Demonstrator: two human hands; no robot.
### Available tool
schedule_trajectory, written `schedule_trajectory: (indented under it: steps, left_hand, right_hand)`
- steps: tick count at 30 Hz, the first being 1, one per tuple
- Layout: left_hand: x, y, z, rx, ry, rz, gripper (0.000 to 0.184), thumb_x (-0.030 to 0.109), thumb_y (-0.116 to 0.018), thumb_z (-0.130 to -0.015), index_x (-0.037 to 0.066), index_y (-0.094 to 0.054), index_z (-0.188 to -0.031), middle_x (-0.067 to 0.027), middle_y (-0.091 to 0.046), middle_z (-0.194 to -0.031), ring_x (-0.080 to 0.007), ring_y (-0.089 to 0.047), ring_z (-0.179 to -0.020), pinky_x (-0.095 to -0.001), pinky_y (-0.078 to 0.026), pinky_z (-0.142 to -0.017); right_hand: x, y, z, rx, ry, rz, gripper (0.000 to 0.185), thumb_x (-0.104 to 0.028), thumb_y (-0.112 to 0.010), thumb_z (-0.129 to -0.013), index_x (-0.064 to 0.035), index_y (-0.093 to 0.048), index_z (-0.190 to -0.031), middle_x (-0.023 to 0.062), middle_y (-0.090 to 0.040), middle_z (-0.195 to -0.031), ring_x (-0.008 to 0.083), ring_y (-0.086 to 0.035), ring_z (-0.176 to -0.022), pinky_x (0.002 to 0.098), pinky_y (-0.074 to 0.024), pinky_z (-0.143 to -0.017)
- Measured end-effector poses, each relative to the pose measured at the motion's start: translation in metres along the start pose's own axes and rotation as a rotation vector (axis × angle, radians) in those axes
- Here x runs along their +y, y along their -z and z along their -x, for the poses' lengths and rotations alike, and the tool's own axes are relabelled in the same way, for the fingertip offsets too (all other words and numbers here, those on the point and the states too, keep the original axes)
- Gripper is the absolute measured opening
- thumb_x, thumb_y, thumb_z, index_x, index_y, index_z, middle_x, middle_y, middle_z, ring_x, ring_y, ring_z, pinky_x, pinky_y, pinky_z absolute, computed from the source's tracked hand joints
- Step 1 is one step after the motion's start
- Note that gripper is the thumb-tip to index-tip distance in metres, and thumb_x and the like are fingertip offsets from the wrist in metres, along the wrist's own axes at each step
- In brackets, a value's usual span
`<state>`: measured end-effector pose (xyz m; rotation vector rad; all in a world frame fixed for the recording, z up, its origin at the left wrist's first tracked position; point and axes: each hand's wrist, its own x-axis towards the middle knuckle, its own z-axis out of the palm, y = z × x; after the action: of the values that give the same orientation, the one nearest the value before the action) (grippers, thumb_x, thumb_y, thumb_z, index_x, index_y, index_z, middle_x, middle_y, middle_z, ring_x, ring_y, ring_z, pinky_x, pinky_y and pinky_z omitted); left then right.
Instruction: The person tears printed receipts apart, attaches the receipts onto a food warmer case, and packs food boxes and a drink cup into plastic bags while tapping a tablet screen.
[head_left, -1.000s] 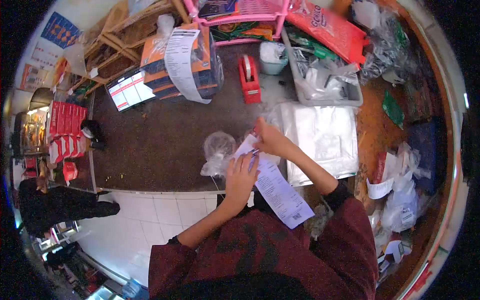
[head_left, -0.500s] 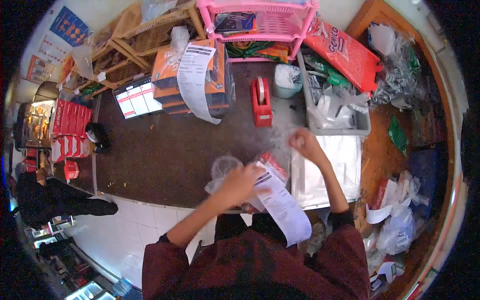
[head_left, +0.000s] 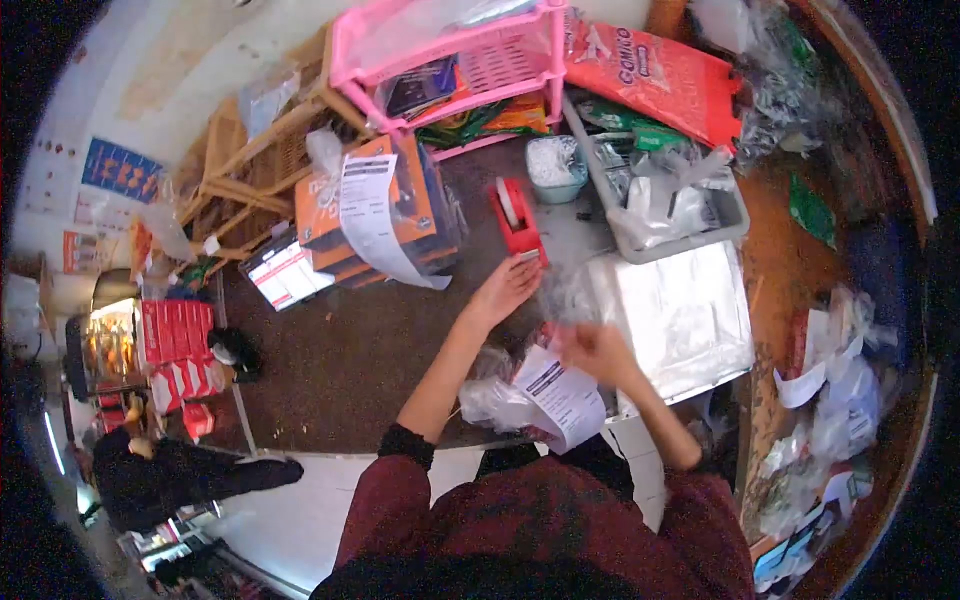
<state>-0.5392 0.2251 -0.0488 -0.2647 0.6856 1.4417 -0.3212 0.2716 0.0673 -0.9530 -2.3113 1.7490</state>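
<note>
My left hand (head_left: 507, 290) reaches to the front end of the red tape dispenser (head_left: 517, 222), its fingers closed at the cutter end; the strip of tape itself is too small to make out. My right hand (head_left: 597, 352), somewhat blurred, is closed at the top of a clear plastic bag (head_left: 494, 395) near the table's front edge. A printed receipt (head_left: 563, 393) lies over the bag and curls down past the edge. Something red shows inside the bag, mostly hidden by the receipt and my right hand.
Stacked orange boxes (head_left: 370, 225) with another receipt stand at the left, beside a tablet (head_left: 285, 272). A grey bin (head_left: 690, 245) of plastic bags, a small tub (head_left: 556, 170) and a pile of clear sheets (head_left: 685, 315) are at the right. A pink rack (head_left: 450, 60) stands behind.
My left hand has left the receipt and bag and moved forward to the tape dispenser. My right hand has come down and inward to the bag. The view has turned slightly.
</note>
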Motion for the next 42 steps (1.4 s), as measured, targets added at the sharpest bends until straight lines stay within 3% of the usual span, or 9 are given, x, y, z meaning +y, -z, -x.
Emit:
schedule_trajectory:
  steps: [4,15,19,21,27,32,34,36,42]
  left_hand:
    - [-0.006,0.016,-0.016,0.095,-0.123,-0.26,0.025,0.015,-0.065,-0.08,-0.001,-0.059,-0.098,-0.0096,-0.062,-0.098,-0.0176,-0.06,-0.092,-0.0282,-0.049,-0.081]
    - [-0.009,-0.024,0.009,0.3,-0.198,-0.978,0.018,0.018,-0.064,-0.08,0.003,-0.064,-0.09,-0.0074,-0.066,-0.087,-0.0143,-0.064,-0.077,-0.0247,-0.05,-0.068]
    - [-0.026,-0.051,0.058,-0.051,-0.548,-1.456,0.018,0.021,-0.063,-0.081,0.003,-0.063,-0.084,-0.0071,-0.065,-0.084,-0.0176,-0.063,-0.077,-0.0281,-0.047,-0.067]
    - [-0.027,-0.021,0.066,-0.211,-1.118,-2.159,0.018,0.021,-0.064,-0.079,0.004,-0.062,-0.085,-0.0087,-0.062,-0.076,-0.0227,-0.059,-0.08,-0.0322,-0.045,-0.069]
    - [-0.031,0.001,0.057,-0.151,-0.387,-2.016,0.034,0.026,-0.067,-0.076,0.005,-0.059,-0.101,-0.0094,-0.058,-0.071,-0.0234,-0.055,-0.078,-0.0381,-0.041,-0.076]
    - [-0.02,-0.011,0.075,-0.11,-0.671,-2.341,0.058,0.028,-0.067,-0.076,0.001,-0.044,-0.121,-0.0134,-0.058,-0.083,-0.0268,-0.055,-0.082,-0.0386,-0.043,-0.076]
    - [0.005,-0.006,0.081,-0.276,-0.606,-2.314,0.041,0.025,-0.061,-0.082,-0.001,-0.051,-0.112,-0.0152,-0.058,-0.088,-0.0282,-0.056,-0.085,-0.0366,-0.044,-0.076]
    - [-0.013,-0.069,0.137,0.065,-0.294,-2.221,0.032,0.024,-0.053,-0.088,-0.003,-0.055,-0.107,-0.0154,-0.06,-0.1,-0.0235,-0.058,-0.09,-0.031,-0.044,-0.081]
    - [-0.083,-0.065,0.201,0.698,-0.235,-2.166,0.034,0.017,-0.052,-0.086,0.0,-0.05,-0.115,-0.0128,-0.057,-0.109,-0.0224,-0.054,-0.096,-0.0334,-0.042,-0.081]
  right_hand:
    - [-0.016,-0.01,0.049,0.14,-0.059,-0.007,0.019,-0.019,-0.064,-0.079,-0.0009,-0.058,-0.081,0.0116,-0.06,-0.061,0.026,-0.058,-0.055,0.0364,-0.0447,-0.054]
    - [-0.019,-0.028,0.065,0.528,0.018,0.158,0.014,-0.013,-0.061,-0.08,0.0007,-0.06,-0.076,0.0111,-0.06,-0.064,0.0195,-0.055,-0.056,0.032,-0.0432,-0.055]
    - [-0.047,-0.065,0.142,0.479,-0.261,-0.306,0.019,-0.019,-0.06,-0.083,-0.0002,-0.063,-0.08,0.0079,-0.065,-0.067,0.0076,-0.057,-0.059,0.026,-0.0449,-0.055]
    - [0.002,-0.109,0.153,0.517,-0.254,-0.358,0.017,-0.017,-0.061,-0.082,-0.001,-0.064,-0.082,0.0096,-0.065,-0.069,0.0104,-0.059,-0.061,0.0269,-0.0461,-0.056]
    - [0.053,-0.114,0.155,0.536,-0.135,-0.21,0.035,-0.033,-0.064,-0.08,-0.0013,-0.048,-0.077,0.0151,-0.057,-0.064,0.028,-0.057,-0.058,0.0382,-0.0434,-0.053]
    - [0.121,-0.119,0.133,0.266,0.114,-0.27,0.043,-0.043,-0.066,-0.076,-0.0024,-0.052,-0.077,0.0107,-0.059,-0.067,0.0204,-0.057,-0.061,0.0344,-0.0441,-0.054]
    - [0.156,-0.124,0.112,-0.024,0.336,-0.584,0.043,-0.044,-0.066,-0.077,-0.0015,-0.059,-0.081,0.0085,-0.062,-0.071,0.0169,-0.058,-0.064,0.0331,-0.0447,-0.055]
    - [0.168,-0.114,0.101,-0.319,0.339,-0.874,0.041,-0.042,-0.065,-0.078,-0.0013,-0.064,-0.085,0.0096,-0.063,-0.074,0.0172,-0.059,-0.067,0.0332,-0.0456,-0.057]
    - [0.17,-0.064,0.114,-0.61,0.288,-0.925,0.036,-0.036,-0.063,-0.079,-0.0006,-0.064,-0.086,0.0134,-0.063,-0.075,0.0214,-0.059,-0.068,0.0352,-0.0463,-0.059]
